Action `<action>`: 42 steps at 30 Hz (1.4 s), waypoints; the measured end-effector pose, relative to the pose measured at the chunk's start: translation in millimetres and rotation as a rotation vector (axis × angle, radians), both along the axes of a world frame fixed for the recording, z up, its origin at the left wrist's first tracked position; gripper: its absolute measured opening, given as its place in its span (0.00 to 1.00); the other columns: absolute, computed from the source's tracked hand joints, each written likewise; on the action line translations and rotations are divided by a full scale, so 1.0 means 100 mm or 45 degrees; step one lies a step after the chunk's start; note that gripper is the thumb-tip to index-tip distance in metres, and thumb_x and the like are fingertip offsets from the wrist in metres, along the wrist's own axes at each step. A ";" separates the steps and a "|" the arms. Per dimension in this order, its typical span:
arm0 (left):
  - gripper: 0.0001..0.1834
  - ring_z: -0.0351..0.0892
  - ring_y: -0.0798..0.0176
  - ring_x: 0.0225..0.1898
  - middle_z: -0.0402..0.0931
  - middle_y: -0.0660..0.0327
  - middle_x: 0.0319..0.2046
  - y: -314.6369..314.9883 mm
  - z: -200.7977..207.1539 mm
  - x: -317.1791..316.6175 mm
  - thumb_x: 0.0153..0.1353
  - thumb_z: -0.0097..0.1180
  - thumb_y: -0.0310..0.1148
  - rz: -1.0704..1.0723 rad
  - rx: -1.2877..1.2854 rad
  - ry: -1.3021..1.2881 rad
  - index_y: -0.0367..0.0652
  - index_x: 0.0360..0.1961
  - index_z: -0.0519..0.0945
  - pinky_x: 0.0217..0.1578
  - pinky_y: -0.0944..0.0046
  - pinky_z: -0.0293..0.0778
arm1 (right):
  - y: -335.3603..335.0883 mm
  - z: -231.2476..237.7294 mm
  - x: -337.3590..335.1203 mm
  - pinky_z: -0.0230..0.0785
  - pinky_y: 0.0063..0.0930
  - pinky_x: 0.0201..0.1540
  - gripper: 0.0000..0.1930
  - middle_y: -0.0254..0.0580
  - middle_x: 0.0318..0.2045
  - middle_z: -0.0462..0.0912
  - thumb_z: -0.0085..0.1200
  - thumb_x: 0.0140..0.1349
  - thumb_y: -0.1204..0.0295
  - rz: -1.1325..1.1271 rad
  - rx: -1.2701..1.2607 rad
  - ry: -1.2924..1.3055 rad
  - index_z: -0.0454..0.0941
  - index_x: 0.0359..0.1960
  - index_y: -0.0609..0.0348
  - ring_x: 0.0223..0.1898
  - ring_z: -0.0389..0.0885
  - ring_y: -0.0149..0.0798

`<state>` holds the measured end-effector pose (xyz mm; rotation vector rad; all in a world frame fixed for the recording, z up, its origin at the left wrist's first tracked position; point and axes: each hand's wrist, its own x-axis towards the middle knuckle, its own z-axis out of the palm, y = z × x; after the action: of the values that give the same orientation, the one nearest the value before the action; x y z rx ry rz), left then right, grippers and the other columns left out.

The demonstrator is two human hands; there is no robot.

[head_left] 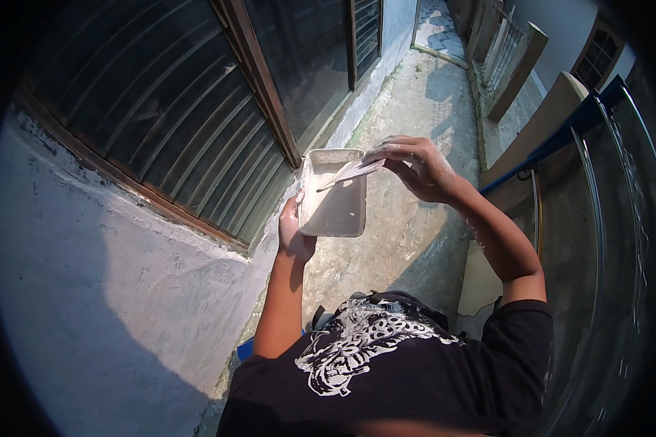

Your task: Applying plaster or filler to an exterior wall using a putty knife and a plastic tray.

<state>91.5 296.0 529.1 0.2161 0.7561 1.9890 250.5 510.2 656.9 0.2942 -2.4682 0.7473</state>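
My left hand holds a pale rectangular plastic tub from its left side, with the thumb along the wall and the rest of the hand at the lower corner. Whitish residue coats the tub's inside, and its bottom is partly in shadow. Over the far half of the tub, my right hand pinches a slim white-smeared tool. Its narrow dark tip points down into the tub; the exact kind of tool cannot be made out. White smears cover the right fingers and part of that forearm.
At left is a whitewashed wall with a louvred glass window in a brown wooden frame. A concrete walkway runs ahead. To the right stand a blue bar and metal rods near a low wall.
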 end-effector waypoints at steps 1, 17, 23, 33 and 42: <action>0.26 0.79 0.57 0.52 0.78 0.51 0.52 0.00 0.03 0.02 0.71 0.38 0.43 0.005 0.005 0.000 0.35 0.59 0.72 0.55 0.60 0.73 | 0.01 -0.08 -0.01 0.78 0.33 0.44 0.08 0.49 0.38 0.86 0.54 0.64 0.81 -0.056 -0.119 0.060 0.81 0.44 0.66 0.39 0.86 0.47; 0.25 0.80 0.58 0.51 0.79 0.54 0.52 -0.03 0.03 0.00 0.72 0.39 0.43 0.305 -0.046 -0.039 0.36 0.59 0.73 0.55 0.59 0.73 | -0.52 -1.02 -0.11 0.74 0.41 0.58 0.20 0.49 0.50 0.84 0.54 0.56 0.85 -0.157 -0.127 0.425 0.83 0.50 0.55 0.54 0.82 0.50; 0.26 0.78 0.56 0.55 0.77 0.54 0.55 -0.11 0.09 -0.02 0.72 0.38 0.43 0.237 0.101 -0.041 0.36 0.61 0.71 0.57 0.57 0.73 | -0.54 -1.14 -0.08 0.71 0.44 0.62 0.22 0.45 0.51 0.83 0.53 0.56 0.85 -0.137 0.008 0.432 0.83 0.51 0.53 0.57 0.80 0.48; 0.26 0.78 0.56 0.55 0.78 0.55 0.55 -0.31 0.01 -0.12 0.71 0.38 0.44 0.272 0.052 -0.044 0.37 0.61 0.71 0.59 0.55 0.71 | -0.46 -1.16 0.12 0.73 0.44 0.58 0.16 0.48 0.45 0.86 0.55 0.57 0.84 -0.130 0.042 0.424 0.84 0.47 0.59 0.52 0.83 0.51; 0.26 0.79 0.57 0.53 0.78 0.57 0.54 -0.30 0.02 -0.08 0.71 0.39 0.45 0.271 -0.050 0.037 0.39 0.60 0.73 0.57 0.56 0.73 | -0.18 -1.10 -0.02 0.73 0.28 0.53 0.14 0.41 0.47 0.83 0.52 0.69 0.76 -0.292 -1.952 0.052 0.74 0.54 0.68 0.48 0.82 0.33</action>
<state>83.1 265.8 530.7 0.1462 0.8657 2.1728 248.8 492.3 547.1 -0.5225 -1.2349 2.1143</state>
